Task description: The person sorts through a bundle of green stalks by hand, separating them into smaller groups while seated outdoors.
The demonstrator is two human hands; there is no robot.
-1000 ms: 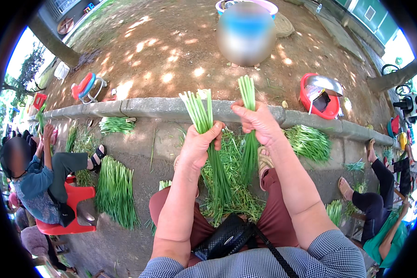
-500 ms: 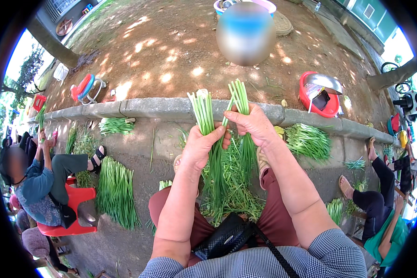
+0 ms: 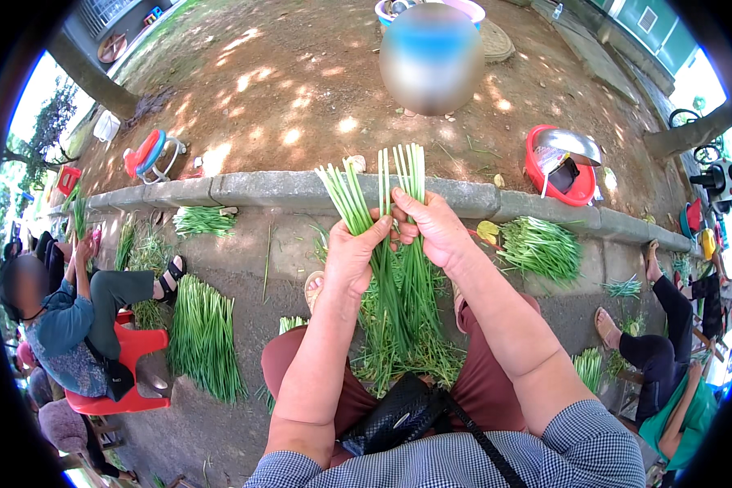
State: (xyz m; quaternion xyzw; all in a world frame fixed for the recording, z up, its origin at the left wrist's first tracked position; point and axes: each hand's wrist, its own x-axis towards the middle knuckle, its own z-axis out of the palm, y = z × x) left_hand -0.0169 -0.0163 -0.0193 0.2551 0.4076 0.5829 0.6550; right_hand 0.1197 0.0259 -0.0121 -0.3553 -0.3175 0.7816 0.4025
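My left hand (image 3: pixel 355 254) is closed round a bunch of chives (image 3: pixel 347 199), pale stem ends up and green leaves hanging down. Close beside it, my right hand (image 3: pixel 433 230) grips a second bunch of chives (image 3: pixel 415 171). A couple of stalks stand upright between the two bunches, where the fingertips of both hands meet. The lower leaves hang over a loose heap of green trimmings (image 3: pixel 419 358) on the ground between my feet. A black bag (image 3: pixel 394 419) rests at my lap.
Chive bundles lie at the left (image 3: pixel 205 337), along the kerb (image 3: pixel 285 191) and in a pile (image 3: pixel 542 248) at the right. A red basin (image 3: pixel 573 187) with a metal lid stands beyond the kerb. At the left a person sits on a red chair (image 3: pixel 134 358); others sit at the right.
My hands have come closer together, and a few stalks now stand between the bunches. The left bunch tilts further left. The person at the left has lowered their bunch slightly.
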